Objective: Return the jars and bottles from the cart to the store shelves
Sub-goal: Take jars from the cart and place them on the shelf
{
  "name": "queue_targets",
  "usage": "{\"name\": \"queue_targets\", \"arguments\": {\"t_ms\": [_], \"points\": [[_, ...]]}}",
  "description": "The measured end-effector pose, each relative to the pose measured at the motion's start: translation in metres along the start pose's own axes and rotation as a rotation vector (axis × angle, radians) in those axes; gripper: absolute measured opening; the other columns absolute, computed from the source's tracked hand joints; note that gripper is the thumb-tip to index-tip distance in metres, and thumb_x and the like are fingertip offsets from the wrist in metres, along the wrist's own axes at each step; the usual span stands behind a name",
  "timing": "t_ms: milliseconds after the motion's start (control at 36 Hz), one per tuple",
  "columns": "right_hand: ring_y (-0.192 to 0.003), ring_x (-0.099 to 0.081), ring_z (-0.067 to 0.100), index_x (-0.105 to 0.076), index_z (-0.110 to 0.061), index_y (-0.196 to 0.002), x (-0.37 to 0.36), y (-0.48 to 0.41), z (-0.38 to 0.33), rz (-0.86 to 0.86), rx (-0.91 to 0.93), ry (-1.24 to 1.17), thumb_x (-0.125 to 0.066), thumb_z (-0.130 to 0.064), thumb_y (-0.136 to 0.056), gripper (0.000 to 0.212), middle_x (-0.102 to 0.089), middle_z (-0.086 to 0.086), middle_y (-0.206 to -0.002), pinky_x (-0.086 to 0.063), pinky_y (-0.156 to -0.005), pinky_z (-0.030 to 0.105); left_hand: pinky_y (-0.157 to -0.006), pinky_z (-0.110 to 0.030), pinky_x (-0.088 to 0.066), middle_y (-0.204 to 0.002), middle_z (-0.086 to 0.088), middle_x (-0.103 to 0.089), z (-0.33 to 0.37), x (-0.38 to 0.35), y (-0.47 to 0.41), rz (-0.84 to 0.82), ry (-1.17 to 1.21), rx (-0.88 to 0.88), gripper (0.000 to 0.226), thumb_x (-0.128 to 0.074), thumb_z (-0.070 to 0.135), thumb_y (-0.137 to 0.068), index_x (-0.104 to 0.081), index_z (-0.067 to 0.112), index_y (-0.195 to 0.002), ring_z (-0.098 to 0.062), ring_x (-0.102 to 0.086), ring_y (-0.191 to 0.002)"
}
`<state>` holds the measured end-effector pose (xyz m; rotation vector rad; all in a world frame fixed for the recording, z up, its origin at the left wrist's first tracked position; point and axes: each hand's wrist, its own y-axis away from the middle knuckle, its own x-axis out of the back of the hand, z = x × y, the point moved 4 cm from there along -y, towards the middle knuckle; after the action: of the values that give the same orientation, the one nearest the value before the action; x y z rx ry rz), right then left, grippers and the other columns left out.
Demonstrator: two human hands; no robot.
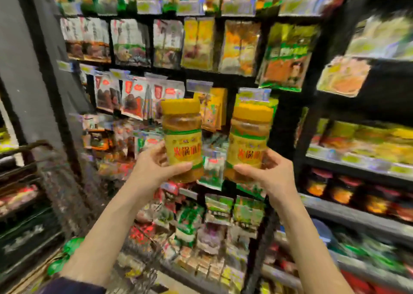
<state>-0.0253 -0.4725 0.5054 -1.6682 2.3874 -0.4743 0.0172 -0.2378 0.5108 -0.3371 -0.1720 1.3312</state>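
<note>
A wire cart [52, 182] stands at the lower left, blurred. The left hand [154, 166] grips the left jar [182, 141] near its base, thumb across the front of the label and fingers curled behind. The jar is upright, has a yellow lid and a yellow label, and is held in the air in front of the shelf unit [285, 123]. Just beside it, not touching, is the right jar [248, 141], of the same type and also upright. The right hand [268, 175] grips it low, thumb in front. Hanging packets [240, 47] fill the shelf unit behind both jars. A side shelf [357, 213] at the right carries blurred goods.
</note>
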Motion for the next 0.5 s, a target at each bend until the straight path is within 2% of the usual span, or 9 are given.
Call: {"name": "queue_targets", "arguments": {"t_ms": [83,194,306,389,500], "points": [[-0.087,-0.070,0.007,-0.067,-0.027,-0.094,0.067,0.022,-0.010,0.060,0.000,0.035,-0.087,-0.023,-0.044,0.054,-0.074,-0.012,-0.088,-0.056,-0.071,0.021,-0.068,-0.016,-0.056,-0.085,0.011,-0.075,-0.001,-0.064,0.009,-0.118,0.013,0.006,0.040,-0.075,0.005,-0.064,-0.064,0.020,-0.100,-0.004,-0.070,-0.081],[-0.082,-0.069,0.001,-0.066,-0.029,-0.092,0.158,0.058,-0.026,0.169,0.010,0.083,-0.086,-0.007,-0.054,0.048,-0.073,-0.016,-0.083,-0.053,-0.064,0.014,-0.070,-0.016,-0.055,-0.087,0.010,-0.075,-0.003,-0.153,0.024,-0.251,0.074,0.026,0.039,-0.073,-0.002,-0.069,-0.064,0.020,-0.100,-0.005,-0.070,-0.085],[-0.081,-0.070,0.002,-0.066,-0.026,-0.094,0.241,0.100,-0.041,0.283,0.021,0.137,-0.085,-0.003,-0.055,0.048,-0.074,-0.015,-0.081,-0.053,-0.064,0.014,-0.067,-0.013,-0.053,-0.089,0.007,-0.075,-0.007,-0.242,0.043,-0.359,0.126,0.035,0.038,-0.073,-0.002,-0.069,-0.064,0.018,-0.100,-0.003,-0.069,-0.083],[-0.086,-0.071,0.008,-0.067,-0.017,-0.103,0.297,0.130,-0.052,0.377,0.029,0.195,-0.085,-0.006,-0.054,0.053,-0.075,-0.007,-0.091,-0.055,-0.069,0.019,-0.064,-0.012,-0.052,-0.089,0.009,-0.074,-0.007,-0.306,0.058,-0.446,0.177,0.034,0.039,-0.073,-0.003,-0.069,-0.063,0.016,-0.102,-0.003,-0.069,-0.081],[-0.084,-0.071,0.010,-0.068,-0.018,-0.099,0.366,0.167,-0.063,0.526,0.036,0.259,-0.086,-0.014,-0.048,0.054,-0.076,-0.005,-0.089,-0.055,-0.069,0.022,-0.065,-0.015,-0.054,-0.086,0.010,-0.075,-0.006,-0.384,0.077,-0.579,0.209,0.038,0.039,-0.074,-0.001,-0.068,-0.064,0.019,-0.100,-0.005,-0.070,-0.082]]}}
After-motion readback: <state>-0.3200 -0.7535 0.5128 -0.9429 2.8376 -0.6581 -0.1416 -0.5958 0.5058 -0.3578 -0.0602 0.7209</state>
